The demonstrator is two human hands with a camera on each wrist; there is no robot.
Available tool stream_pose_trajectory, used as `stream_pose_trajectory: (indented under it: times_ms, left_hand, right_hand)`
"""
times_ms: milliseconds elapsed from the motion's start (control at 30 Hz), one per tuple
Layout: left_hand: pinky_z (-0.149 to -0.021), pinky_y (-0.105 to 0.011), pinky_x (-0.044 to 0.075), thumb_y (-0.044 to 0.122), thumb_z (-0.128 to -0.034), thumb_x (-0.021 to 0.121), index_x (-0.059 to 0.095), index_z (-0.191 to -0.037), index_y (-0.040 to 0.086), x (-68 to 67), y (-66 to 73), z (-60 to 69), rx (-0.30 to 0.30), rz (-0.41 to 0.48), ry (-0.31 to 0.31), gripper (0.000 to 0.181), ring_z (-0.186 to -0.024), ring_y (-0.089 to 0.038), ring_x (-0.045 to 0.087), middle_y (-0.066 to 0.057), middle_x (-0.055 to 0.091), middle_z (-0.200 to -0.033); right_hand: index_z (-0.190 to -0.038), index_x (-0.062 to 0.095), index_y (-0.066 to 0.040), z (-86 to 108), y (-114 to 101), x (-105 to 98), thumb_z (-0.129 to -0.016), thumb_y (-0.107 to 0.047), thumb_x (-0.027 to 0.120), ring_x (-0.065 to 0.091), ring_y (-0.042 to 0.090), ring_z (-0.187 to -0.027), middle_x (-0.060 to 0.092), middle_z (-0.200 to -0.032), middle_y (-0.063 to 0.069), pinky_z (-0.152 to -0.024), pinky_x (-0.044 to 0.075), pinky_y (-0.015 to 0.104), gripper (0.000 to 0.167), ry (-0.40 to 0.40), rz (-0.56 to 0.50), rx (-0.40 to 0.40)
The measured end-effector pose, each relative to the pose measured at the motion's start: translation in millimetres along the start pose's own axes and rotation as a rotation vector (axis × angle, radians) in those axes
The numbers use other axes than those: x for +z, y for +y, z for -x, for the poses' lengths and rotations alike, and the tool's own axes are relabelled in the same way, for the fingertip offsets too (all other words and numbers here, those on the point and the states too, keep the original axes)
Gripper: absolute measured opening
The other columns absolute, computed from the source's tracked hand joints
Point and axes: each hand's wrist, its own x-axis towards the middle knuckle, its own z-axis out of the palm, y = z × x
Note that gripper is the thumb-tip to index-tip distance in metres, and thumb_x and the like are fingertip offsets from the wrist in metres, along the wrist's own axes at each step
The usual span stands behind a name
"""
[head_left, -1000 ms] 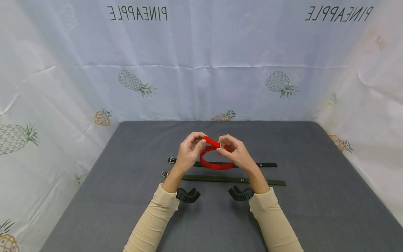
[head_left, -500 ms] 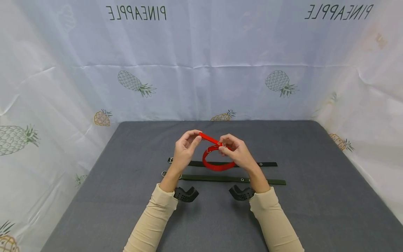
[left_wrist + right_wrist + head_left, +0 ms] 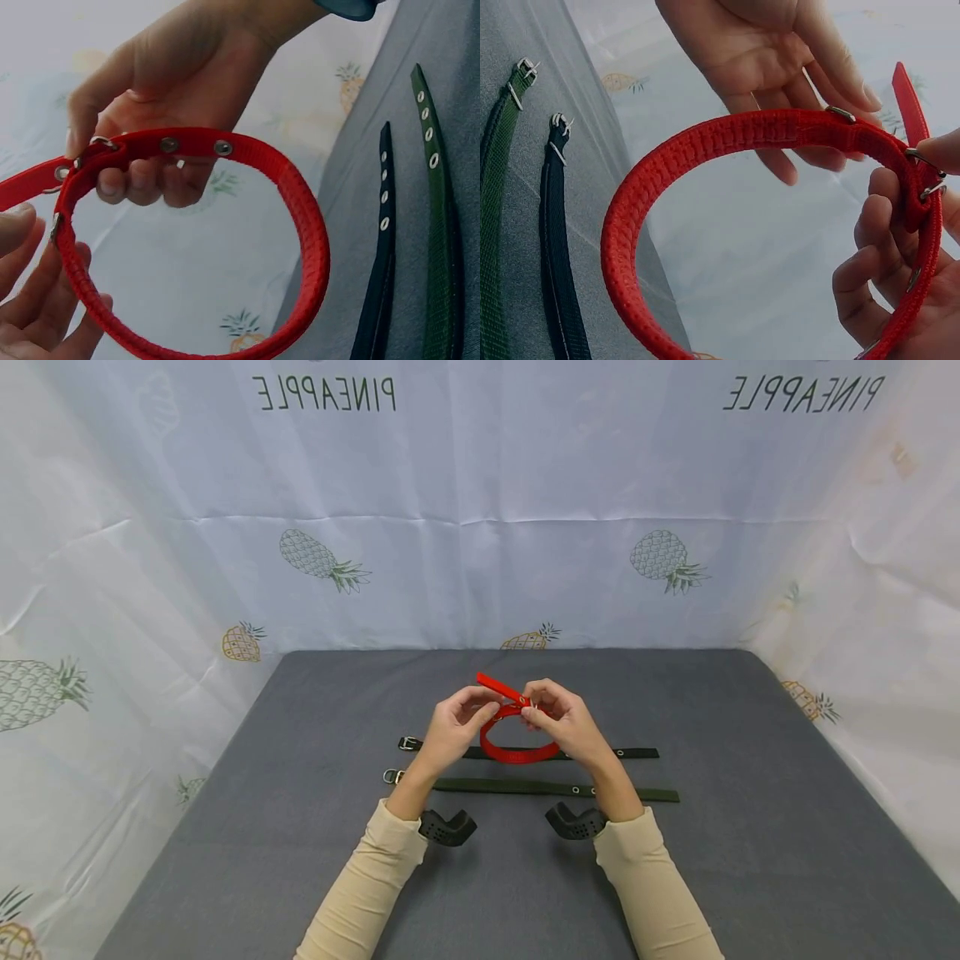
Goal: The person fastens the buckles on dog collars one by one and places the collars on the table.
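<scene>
A red pet collar [image 3: 519,757], bent into a loop, hangs above the table. My right hand [image 3: 562,717] pinches it at the metal buckle, where the strap passes through. The collar's free end [image 3: 907,94] juts up past the buckle toward the left, unheld. My left hand [image 3: 453,727] is beside the loop's left side, near a metal loop [image 3: 841,114] on the band. Its thumb and fingers stand on either side of the band, and the fingers look loosely bent. Eyelets [image 3: 223,148] show on the strap under my right hand in the left wrist view.
Two more collars lie flat across the grey table [image 3: 480,893]: a black one [image 3: 637,753] farther back and a dark green one [image 3: 487,786] nearer. Their buckles point left. A white pineapple-print curtain [image 3: 465,577] surrounds the table's back and sides.
My left hand pulled the strap's free end out to the left, then let it go and moved down and right to the loop. My right hand stays at the buckle.
</scene>
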Motion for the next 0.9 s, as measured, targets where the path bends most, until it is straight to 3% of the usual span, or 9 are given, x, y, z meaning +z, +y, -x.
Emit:
stream_pose_trajectory:
  times_ms: [100,300,433,567,733,900]
  left_hand:
    - [-0.084,-0.015,0.053,0.004,-0.0955,0.057,0.060,-0.113,-0.010,1.9,-0.7,0.3,0.004,-0.017,-0.021,0.022,-0.091,0.007,0.061,-0.031,0.062,-0.111]
    - [-0.087,-0.019,0.054,0.006,-0.0965,0.056,0.060,-0.113,-0.009,4.4,0.3,1.0,-0.013,-0.038,-0.031,0.023,-0.091,0.009,0.061,-0.031,0.063,-0.111]
    - [-0.086,-0.024,0.056,0.005,-0.0964,0.056,0.060,-0.113,-0.009,6.2,1.0,2.2,-0.009,-0.041,-0.018,0.022,-0.089,0.003,0.063,-0.031,0.064,-0.107]
    - [-0.080,-0.022,0.056,0.005,-0.0965,0.056,0.061,-0.108,-0.008,9.3,1.1,2.9,0.023,-0.060,-0.004,0.018,-0.081,-0.003,0.061,-0.030,0.062,-0.098]
    - [-0.075,-0.018,0.053,0.006,-0.0962,0.056,0.063,-0.104,-0.006,12.5,2.1,3.2,0.031,-0.080,0.025,0.015,-0.075,0.001,0.058,-0.025,0.060,-0.098]
    - [-0.072,-0.017,0.052,0.005,-0.0949,0.058,0.065,-0.101,-0.007,14.4,1.8,2.6,0.038,-0.074,0.061,0.014,-0.073,0.003,0.056,-0.025,0.062,-0.099]
  right_hand:
    - [-0.109,0.054,0.005,0.1,0,1,-0.095,-0.009,0.059,0.059,0.003,-0.070,0.061,-0.084,-0.009,-0.067,0.054,0.022,0.019,-0.018,0.009,-0.005]
    - [-0.111,0.055,0.002,-0.4,0,3,-0.096,-0.011,0.058,0.060,0.003,-0.072,0.061,-0.088,0.011,-0.068,0.054,0.023,0.020,-0.044,0.035,-0.003]
    - [-0.114,0.054,0.004,-0.5,0,5,-0.097,-0.011,0.057,0.060,0.002,-0.074,0.060,-0.090,0.003,-0.070,0.055,0.023,0.022,-0.050,0.035,-0.006]
    - [-0.115,0.053,0.004,-0.5,-2,7,-0.098,-0.010,0.055,0.059,0.003,-0.074,0.059,-0.089,-0.003,-0.072,0.053,0.022,0.022,-0.039,0.010,0.006]
    - [-0.114,0.052,0.004,-1.3,-1,10,-0.098,-0.010,0.054,0.054,0.007,-0.073,0.058,-0.089,-0.009,-0.069,0.049,0.021,0.021,-0.018,-0.032,0.004]
    - [-0.113,0.050,0.005,-2.6,2,15,-0.099,-0.010,0.052,0.047,0.017,-0.070,0.055,-0.086,-0.005,-0.066,0.043,0.021,0.020,-0.004,-0.090,-0.007]
